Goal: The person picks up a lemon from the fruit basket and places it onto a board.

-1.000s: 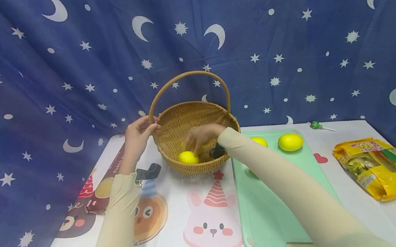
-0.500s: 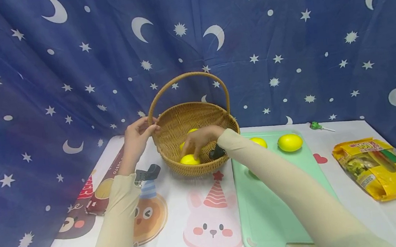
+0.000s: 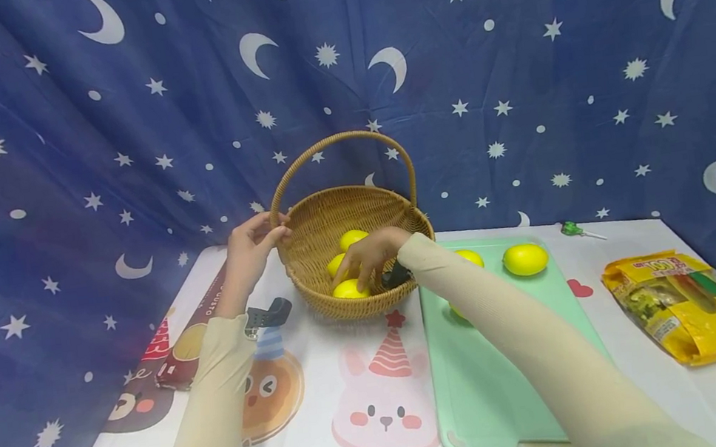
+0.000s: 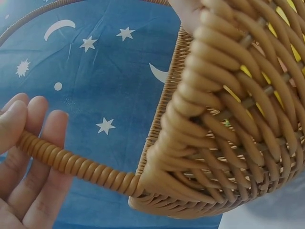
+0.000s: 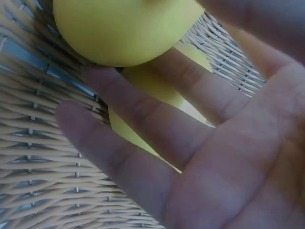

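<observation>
A wicker basket with a tall arched handle stands near the back of the table. My left hand holds the foot of that handle at the basket's left side; in the left wrist view, thumb and fingers of the left hand lie on either side of the handle. Inside the basket, my right hand has thumb and fingers about the front lemon. Two more lemons, a middle one and a rear one, lie behind it. In the right wrist view, the lemon meets the fingers.
Right of the basket lies a green cutting board with lemons on it, partly behind my right sleeve. A green-wrapped lollipop and a yellow snack bag are farther right. A dark red package lies by my left forearm.
My right hand has shifted slightly right with the front lemon, and the two lemons behind it show more. The left hand stays on the handle.
</observation>
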### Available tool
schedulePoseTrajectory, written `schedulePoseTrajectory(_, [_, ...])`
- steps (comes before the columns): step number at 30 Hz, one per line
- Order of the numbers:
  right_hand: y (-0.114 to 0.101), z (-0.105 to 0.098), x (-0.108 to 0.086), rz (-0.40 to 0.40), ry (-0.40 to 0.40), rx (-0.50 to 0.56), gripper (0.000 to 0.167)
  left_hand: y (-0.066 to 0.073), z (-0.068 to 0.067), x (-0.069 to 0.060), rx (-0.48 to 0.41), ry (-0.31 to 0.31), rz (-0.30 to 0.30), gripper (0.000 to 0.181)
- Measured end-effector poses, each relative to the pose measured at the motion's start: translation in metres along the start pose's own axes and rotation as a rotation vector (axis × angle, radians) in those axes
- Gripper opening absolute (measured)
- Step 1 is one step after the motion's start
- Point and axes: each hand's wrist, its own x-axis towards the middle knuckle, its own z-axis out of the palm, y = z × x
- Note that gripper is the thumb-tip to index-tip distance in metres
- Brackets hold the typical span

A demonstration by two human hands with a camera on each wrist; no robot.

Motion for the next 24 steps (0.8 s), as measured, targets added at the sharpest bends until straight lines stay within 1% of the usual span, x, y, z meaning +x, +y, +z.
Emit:
schedulePoseTrajectory(5, [-0.0001, -0.0003, -0.0016, -0.02, -0.01, -0.03, 0.053, -0.0003, 0.0001, -0.0004, 0.004, 0.004, -0.004, 0.024])
schedulePoseTrajectory(11, [0.0015, 0.0002, -0.0012, -0.027, -0.006, -0.005, 0.051, 0.0006, 0.0009, -0.0006, 0.0, -0.001, 0.0, 0.028])
schedulePoseTrajectory(15, [0.0017, -0.0003, -0.001, -0.026, 0.035, -0.033, 0.05, 0.003, 0.0011, -0.0008, 0.008, 0.004, 0.003, 0.026])
schedulePoseTrajectory(20, [0.0012, 0.0003, -0.0001, 0.006, 0.098, -0.059, 0.049, 0.0028, 0.001, -0.0015, 0.012, 0.007, 0.002, 0.025])
schedulePoseTrajectory(24, [0.0009, 0.0014, 0.0014, -0.011, 0.098, -0.044, 0.048, 0.0, 0.0004, -0.0024, 0.018, 0.009, 0.002, 0.024])
